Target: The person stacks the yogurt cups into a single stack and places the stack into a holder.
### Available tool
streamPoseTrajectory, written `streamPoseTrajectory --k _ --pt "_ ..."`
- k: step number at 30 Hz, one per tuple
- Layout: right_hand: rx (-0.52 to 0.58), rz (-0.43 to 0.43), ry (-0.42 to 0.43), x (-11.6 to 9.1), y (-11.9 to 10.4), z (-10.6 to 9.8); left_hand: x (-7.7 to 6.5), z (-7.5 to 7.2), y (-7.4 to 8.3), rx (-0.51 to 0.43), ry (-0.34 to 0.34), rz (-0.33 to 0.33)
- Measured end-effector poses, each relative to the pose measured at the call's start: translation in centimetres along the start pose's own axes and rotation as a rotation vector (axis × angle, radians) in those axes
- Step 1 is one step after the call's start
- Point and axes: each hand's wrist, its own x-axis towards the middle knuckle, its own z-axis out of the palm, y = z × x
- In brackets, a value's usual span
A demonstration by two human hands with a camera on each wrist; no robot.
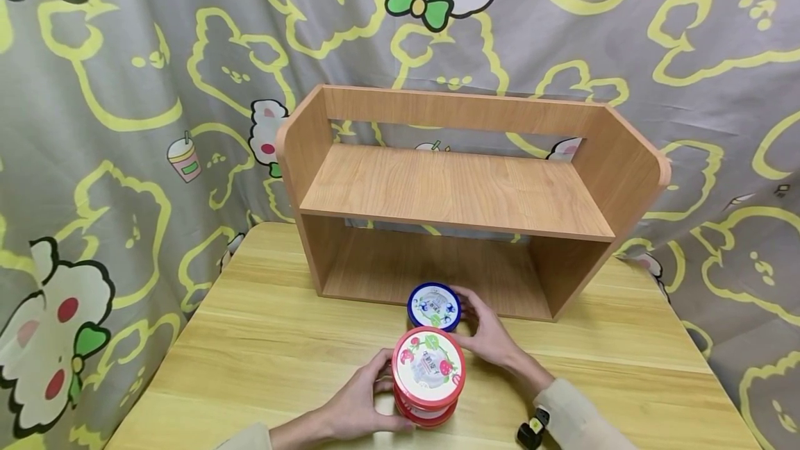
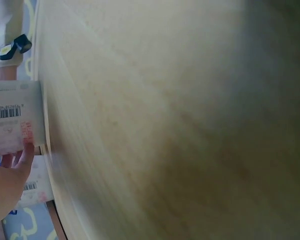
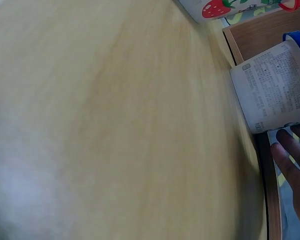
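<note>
A white canister with a red strawberry-print lid (image 1: 429,369) stands near the table's front middle, a further red band showing below its lid. My left hand (image 1: 356,398) holds its left side, thumb at the front and fingers round the far side. Just behind it is a canister with a blue blueberry-print lid (image 1: 434,307), at the shelf's front edge. My right hand (image 1: 490,332) grips this one from the right; in the right wrist view its thumb is at the lid and the fingers (image 3: 290,150) spread along the opposite side of the printed body (image 3: 275,90).
A two-tier wooden shelf (image 1: 450,189) stands at the back of the wooden table (image 1: 250,339), directly beyond the canisters. Behind it hangs a grey cartoon curtain (image 1: 219,54). A black device (image 1: 533,429) sits at the right wrist.
</note>
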Motion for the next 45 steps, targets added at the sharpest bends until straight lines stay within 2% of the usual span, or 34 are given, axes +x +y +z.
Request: streamPoseTrajectory --k 8,24,45 --pt "-0.016 0.028 -0.007 0.5 0.0 0.3 0.0 0.0 -0.1 0.006 -0.002 0.022" --pt "-0.012 0.004 0.014 0.6 0.1 0.3 0.0 0.0 -0.2 0.011 -0.004 0.038" --pt "-0.099 -0.043 0.092 -1.3 0.0 -3.0 0.1 0.1 -0.4 0.024 0.008 0.039"
